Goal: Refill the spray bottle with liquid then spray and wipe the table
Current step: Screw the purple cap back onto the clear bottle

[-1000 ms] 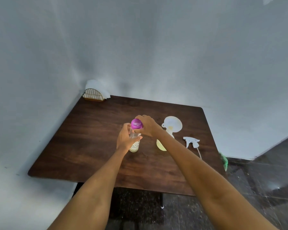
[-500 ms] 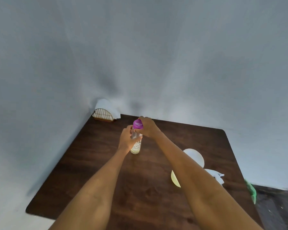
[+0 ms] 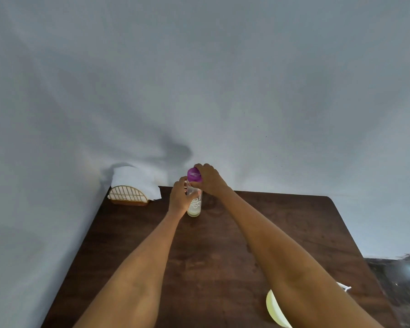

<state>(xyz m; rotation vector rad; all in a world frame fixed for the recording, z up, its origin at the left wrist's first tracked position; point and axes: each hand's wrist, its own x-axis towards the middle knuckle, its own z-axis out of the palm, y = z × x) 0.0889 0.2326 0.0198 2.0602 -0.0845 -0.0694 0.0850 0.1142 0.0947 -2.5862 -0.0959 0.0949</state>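
At the far middle of the dark wooden table (image 3: 223, 268), the left hand (image 3: 179, 197) curls its grip around a clear plastic bottle (image 3: 194, 204) standing upright. The right hand (image 3: 210, 179) pinches the bottle's rounded purple cap (image 3: 193, 174). A pale yellow bowl (image 3: 276, 308) sits near right.

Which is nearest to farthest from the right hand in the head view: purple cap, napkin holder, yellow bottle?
1. Purple cap: gripped in the right hand, on top of the clear bottle.
2. Napkin holder: far left corner of the table, by the wall.
3. Yellow bottle: near right edge of the table, partly hidden under the right forearm.
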